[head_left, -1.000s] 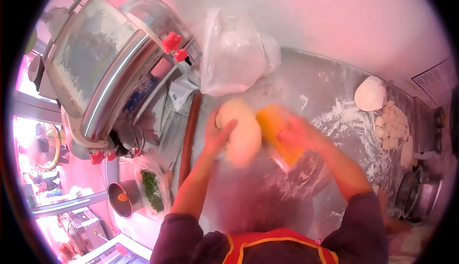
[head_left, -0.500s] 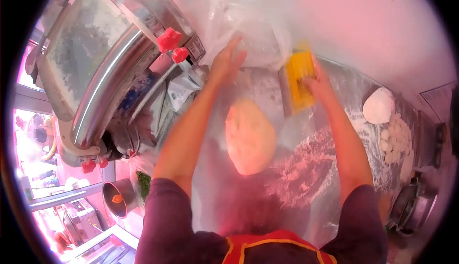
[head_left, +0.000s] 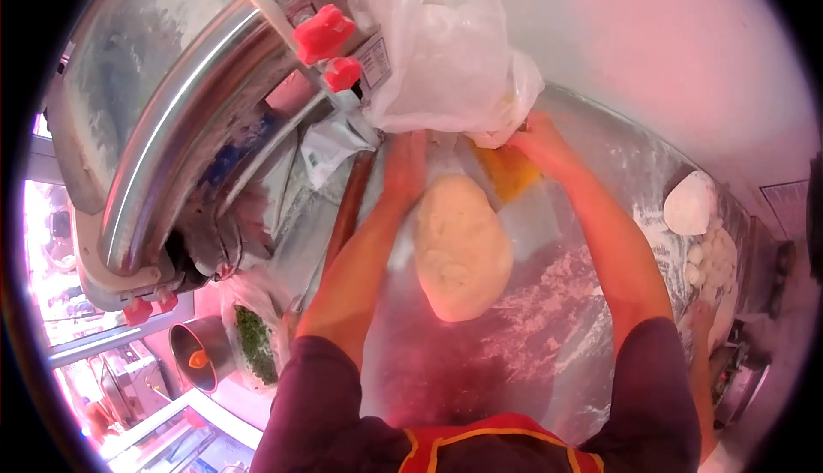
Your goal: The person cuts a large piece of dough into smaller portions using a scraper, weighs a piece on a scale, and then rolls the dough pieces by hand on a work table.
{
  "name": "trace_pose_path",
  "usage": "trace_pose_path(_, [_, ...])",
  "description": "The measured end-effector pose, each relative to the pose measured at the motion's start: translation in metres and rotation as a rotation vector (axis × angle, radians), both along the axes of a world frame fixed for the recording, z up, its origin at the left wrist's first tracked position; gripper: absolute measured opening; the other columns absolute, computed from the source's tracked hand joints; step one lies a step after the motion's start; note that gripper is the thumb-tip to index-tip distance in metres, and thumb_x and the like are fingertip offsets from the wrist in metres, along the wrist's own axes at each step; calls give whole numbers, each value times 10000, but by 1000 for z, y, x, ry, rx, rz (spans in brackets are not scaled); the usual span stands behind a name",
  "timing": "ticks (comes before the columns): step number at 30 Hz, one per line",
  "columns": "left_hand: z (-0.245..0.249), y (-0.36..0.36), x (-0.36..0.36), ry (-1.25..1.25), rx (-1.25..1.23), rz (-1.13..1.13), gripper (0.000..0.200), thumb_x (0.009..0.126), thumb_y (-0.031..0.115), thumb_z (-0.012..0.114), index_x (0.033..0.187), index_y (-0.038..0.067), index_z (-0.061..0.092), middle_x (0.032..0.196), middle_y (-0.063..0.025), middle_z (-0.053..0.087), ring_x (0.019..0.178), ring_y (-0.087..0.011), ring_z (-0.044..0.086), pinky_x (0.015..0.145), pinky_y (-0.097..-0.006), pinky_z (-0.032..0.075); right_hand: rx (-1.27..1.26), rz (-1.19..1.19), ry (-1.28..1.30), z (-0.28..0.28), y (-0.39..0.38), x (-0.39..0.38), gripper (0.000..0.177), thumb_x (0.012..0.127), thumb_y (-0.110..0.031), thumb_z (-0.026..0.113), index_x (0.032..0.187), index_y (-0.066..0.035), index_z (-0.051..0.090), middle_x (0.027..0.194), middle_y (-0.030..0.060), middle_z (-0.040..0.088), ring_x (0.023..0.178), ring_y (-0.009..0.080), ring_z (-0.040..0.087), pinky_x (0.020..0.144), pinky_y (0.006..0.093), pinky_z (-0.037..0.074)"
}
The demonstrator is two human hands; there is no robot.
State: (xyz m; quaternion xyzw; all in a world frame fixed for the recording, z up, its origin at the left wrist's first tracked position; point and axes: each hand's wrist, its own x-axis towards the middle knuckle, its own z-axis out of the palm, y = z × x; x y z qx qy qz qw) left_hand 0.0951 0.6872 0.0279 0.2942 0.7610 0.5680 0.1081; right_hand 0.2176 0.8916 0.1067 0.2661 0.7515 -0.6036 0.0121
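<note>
One big dough lump lies on the floured surface, on the near side of both hands. The left hand, lifted a moment ago, has come down flat and now touches the dough's far end. The right hand seems to grip a yellow scraper just beside that end, below the plastic bag.

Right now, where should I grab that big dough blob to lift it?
Probably scoop under the dough from both long sides, left and right. It lies as a soft, long oval on the floured table, so pulling one end might stretch it.
</note>
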Motion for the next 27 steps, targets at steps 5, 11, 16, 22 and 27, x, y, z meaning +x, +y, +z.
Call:
trace_pose_path(5, [-11, -1, -15, -238, -124, -6, 472, 992, 309, 338, 1312, -27, 424, 1342, -213, 454, 1260, -337, 401, 1065, -374, 284, 187, 215, 218, -6, -16, -21, 431, 752, -157, 671, 1158, -29, 602, 1070, 113, 656, 959, 207, 624, 851, 344, 479])
trace_pose_path(11, [17, -44, 36, -234, -32, 19, 600, 947, 356, 471, 1368, -52, 341, 1412, -209, 378, 1323, -308, 345, 1102, -336, 252, -98, 173, 130, 33, -4, 32, 605, 797, -105, 627, 1363, -41, 421, 1130, 74, 605, 1038, 119, 553, 860, 289, 471])
trace_pose_path(16, [48, -75, 118, 90, -236, -76, 889, 781, 428, 683, 1429, -1, 250, 1475, -234, 231, 1385, -379, 191, 1113, -450, 206, -37, 63, 31, 86, 8, 132, 770, 789, -29, 587, 1476, -96, 244, 1271, 50, 523, 1079, 104, 526, 928, 260, 428])
trace_pose_path(22, [86, -68, 193, 547, -701, -236, 953, 648, 442, 777, 1426, 139, 316, 1510, -204, 122, 1373, -473, 86, 1015, -661, 210, -228, -209, 58, 83, -47, 228, 780, 790, 27, 574, 1480, -109, 236, 1307, 43, 501, 1085, 111, 532, 923, 255, 431])
trace_pose_path(27, [35, -84, 150, 686, -344, -194, 776, 734, 368, 720, 1379, 109, 375, 1413, -190, 379, 1314, -380, 343, 1032, -478, 343, -310, -372, 163, 74, -84, 259, 760, 805, 15, 572, 1477, -120, 243, 1262, 66, 534, 1068, 138, 559, 906, 289, 460])
